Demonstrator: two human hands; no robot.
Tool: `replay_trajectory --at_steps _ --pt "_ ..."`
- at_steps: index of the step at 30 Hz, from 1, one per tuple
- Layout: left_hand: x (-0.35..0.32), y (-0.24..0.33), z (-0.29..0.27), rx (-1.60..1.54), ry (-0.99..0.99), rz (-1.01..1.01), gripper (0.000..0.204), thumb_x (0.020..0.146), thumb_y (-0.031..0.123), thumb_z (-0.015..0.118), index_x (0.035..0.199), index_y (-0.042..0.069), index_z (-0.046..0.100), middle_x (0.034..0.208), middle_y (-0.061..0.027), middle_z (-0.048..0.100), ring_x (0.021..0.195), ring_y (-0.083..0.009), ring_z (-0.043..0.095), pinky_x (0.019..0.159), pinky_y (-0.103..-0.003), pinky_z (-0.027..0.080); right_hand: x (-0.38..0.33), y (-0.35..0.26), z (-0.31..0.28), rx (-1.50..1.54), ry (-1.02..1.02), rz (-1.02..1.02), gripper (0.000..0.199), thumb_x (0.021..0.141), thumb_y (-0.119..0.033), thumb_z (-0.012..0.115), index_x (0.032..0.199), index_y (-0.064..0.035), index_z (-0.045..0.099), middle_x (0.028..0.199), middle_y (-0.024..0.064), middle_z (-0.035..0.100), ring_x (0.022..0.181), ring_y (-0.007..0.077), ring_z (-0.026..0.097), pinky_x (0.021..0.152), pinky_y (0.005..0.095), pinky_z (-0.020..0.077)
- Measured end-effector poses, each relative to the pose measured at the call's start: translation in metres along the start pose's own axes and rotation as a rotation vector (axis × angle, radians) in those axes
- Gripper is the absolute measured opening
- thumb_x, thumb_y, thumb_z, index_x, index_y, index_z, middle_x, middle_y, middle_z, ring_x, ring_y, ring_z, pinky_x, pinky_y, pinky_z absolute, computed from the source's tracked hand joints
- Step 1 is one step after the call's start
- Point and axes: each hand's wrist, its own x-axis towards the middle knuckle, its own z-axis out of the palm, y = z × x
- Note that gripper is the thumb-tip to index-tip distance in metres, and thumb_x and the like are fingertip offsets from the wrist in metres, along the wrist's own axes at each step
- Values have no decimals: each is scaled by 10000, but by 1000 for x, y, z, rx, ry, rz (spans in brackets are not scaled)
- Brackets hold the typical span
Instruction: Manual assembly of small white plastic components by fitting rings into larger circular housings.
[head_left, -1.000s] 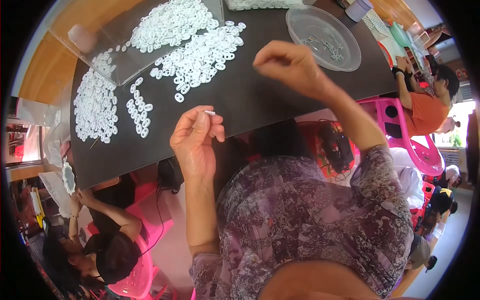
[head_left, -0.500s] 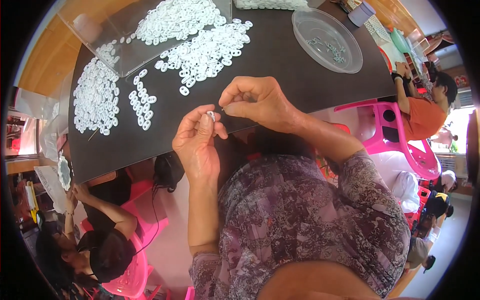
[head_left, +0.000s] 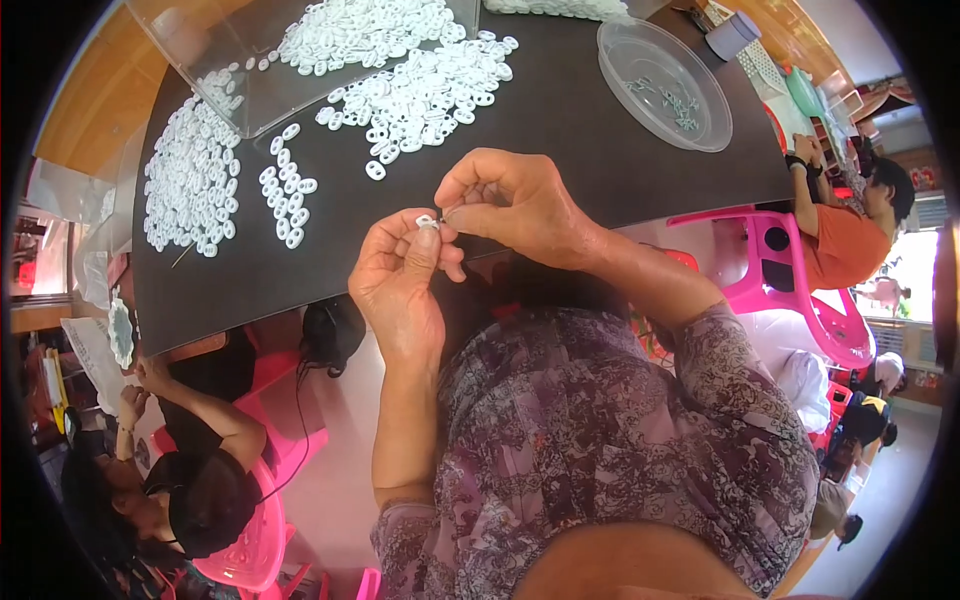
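Observation:
Between the thumb and fingertips of my left hand [head_left: 403, 285] is a small white oval plastic piece [head_left: 427, 221]. My right hand [head_left: 525, 205] pinches a tiny dark metal piece, only just visible, right beside the white piece. Both hands are held close together above the table's near edge. Beyond them, many like white pieces lie in a left pile [head_left: 192, 185], a middle pile [head_left: 425, 100] and a small loose group [head_left: 286, 195]. A round clear plastic dish [head_left: 612, 92] at the far right holds small grey metal parts [head_left: 678, 108].
A clear plastic box [head_left: 250, 125] with more white pieces stands on the dark table [head_left: 560, 110]. A purple-grey cup [head_left: 732, 36] is at the back right. People sit at the left and right, with pink plastic chairs [head_left: 838, 325] nearby. A thin stick [head_left: 182, 256] lies by the left pile.
My left hand has turned the white piece to lie flatter and brought it closer to my right fingertips. The view has shifted slightly.

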Motion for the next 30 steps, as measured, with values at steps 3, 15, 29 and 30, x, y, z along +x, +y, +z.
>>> replay_trajectory --at_steps 3,15,29,30 --pt "-1 0 0 -7 6 3 114 869 41 579 934 -52 572 782 -124 627 598 -134 582 501 -233 468 0 -3 1 -16 -16 31 141 786 -28 647 913 8 596 791 12 598 738 42 554 645 194 458" --pt "-4 -2 1 68 11 76 114 884 53 566 938 -47 568 764 -97 616 595 -113 568 500 -216 454 2 3 4 -1 -20 -1 143 788 -43 651 912 7 597 790 8 596 728 42 544 639 194 453" --pt "-6 -12 3 274 127 162 118 891 54 551 932 -54 575 738 -73 610 567 -89 547 470 -203 436 2 13 11 34 8 39 145 812 -34 619 938 27 581 805 35 609 753 64 575 652 225 478" --pt "-4 -11 2 273 126 162 118 891 54 551 932 -54 575 738 -73 610 567 -89 547 470 -203 436 3 15 12 33 8 39 145 812 -34 619 938 27 581 805 35 609 753 64 575 652 225 478"
